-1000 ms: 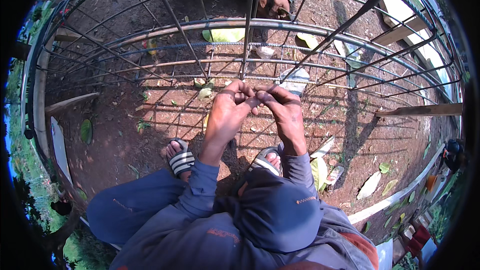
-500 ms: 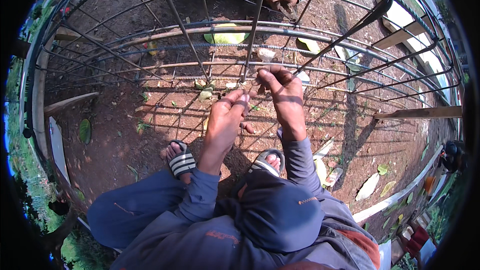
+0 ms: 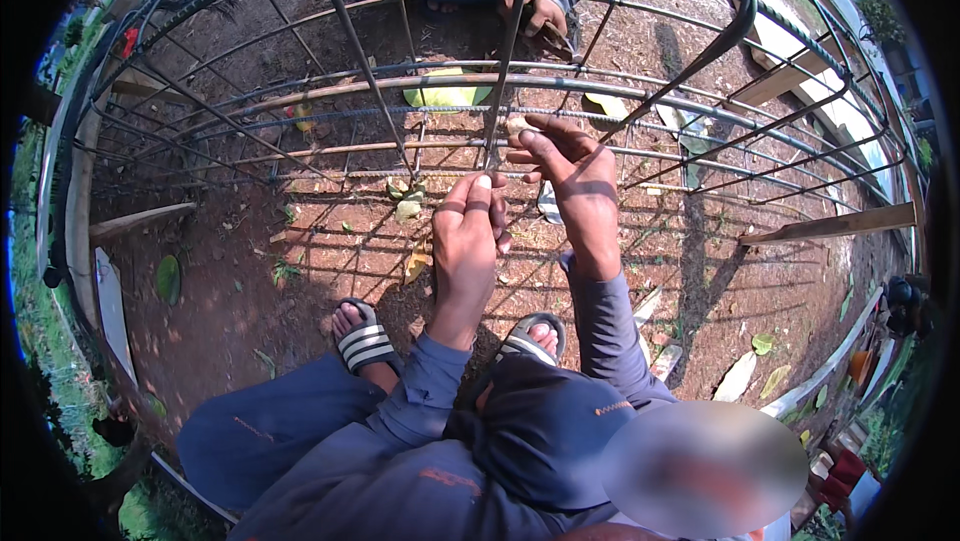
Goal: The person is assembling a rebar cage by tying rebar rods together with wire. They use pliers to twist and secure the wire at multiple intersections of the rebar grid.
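Note:
A steel rebar cage of long bars and bent stirrups spans the ground in front of me. My left hand is closed just below one of its lower bars, thumb pressed on the forefinger. Whatever it pinches is too thin or hidden to make out. To the right and slightly farther off, my right hand reaches up to the bars, its fingers curled and the thumb near the forefinger. I cannot make out what lies between them. An upright stirrup leg stands close to both hands' fingertips.
Beyond the cage another person sits, a hand holding a dark tool. Wooden stakes stick in from both sides. Leaves litter the brown soil. My sandalled feet rest below my hands. A blurred oval covers the lower right.
My right hand has shifted slightly right, and its fingers look looser. My left hand has moved a little right, farther from the right hand. The other person's hands have shifted.

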